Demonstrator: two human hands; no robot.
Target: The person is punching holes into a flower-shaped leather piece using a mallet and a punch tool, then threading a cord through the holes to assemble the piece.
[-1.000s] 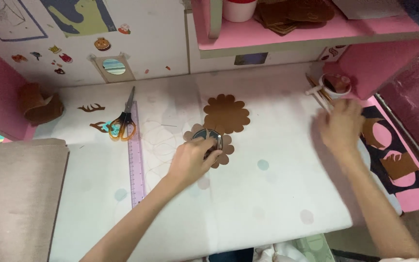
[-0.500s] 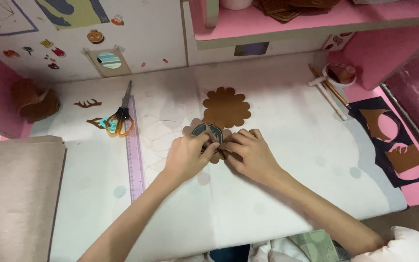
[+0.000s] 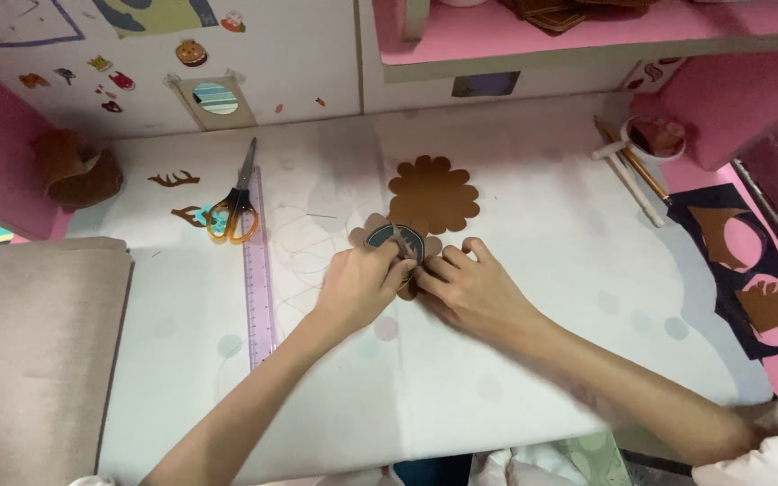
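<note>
My left hand point(image 3: 364, 283) and my right hand point(image 3: 470, 288) meet at the middle of the white table point(image 3: 533, 360). Both press on a small dark round piece point(image 3: 395, 238) that lies on a light brown scalloped paper shape point(image 3: 364, 232), mostly hidden under my fingers. Just beyond them lies a larger brown scalloped paper flower point(image 3: 433, 194), flat on the table and untouched.
Orange-handled scissors point(image 3: 232, 209) and a clear purple ruler point(image 3: 257, 270) lie to the left, with brown antler cut-outs point(image 3: 174, 180) nearby. A beige board point(image 3: 33, 351) covers the left edge. Right: sticks point(image 3: 632, 175), a small cup point(image 3: 657, 137), brown scraps on dark paper point(image 3: 749, 270). A pink shelf point(image 3: 587, 36) overhangs.
My right hand came back from the cup at the far right to the centre and now rests beside my left hand on the small scalloped shape. The left hand stayed put.
</note>
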